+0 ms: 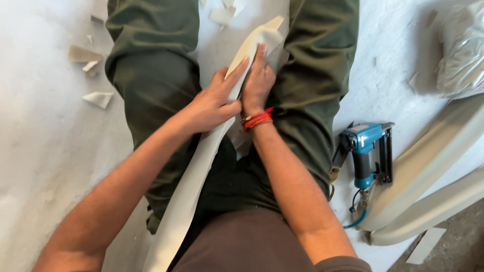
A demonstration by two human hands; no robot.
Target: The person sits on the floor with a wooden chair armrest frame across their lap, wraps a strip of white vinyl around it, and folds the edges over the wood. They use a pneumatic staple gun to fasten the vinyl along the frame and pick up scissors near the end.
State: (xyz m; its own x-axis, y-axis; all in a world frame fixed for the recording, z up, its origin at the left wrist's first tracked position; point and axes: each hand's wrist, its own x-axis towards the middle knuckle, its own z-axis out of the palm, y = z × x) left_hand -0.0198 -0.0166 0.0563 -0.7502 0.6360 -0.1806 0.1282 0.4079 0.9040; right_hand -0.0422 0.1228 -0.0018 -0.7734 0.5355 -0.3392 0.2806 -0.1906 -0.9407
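Both hands are pressed together on a long cream strip of material that runs up between the olive-green trouser legs: the left hand is wrapped around its edge, thumb tucked under, and the right hand, red threads at the wrist, lies fingers-flat against its upper end. To the right a blue pneumatic stapler lies on the white padded surface, hemmed in by curved cream upholstered pieces, with a clear plastic-wrapped bundle in the top corner. Off to the left there is open room, broken only by small cream offcuts scattered near the knee.
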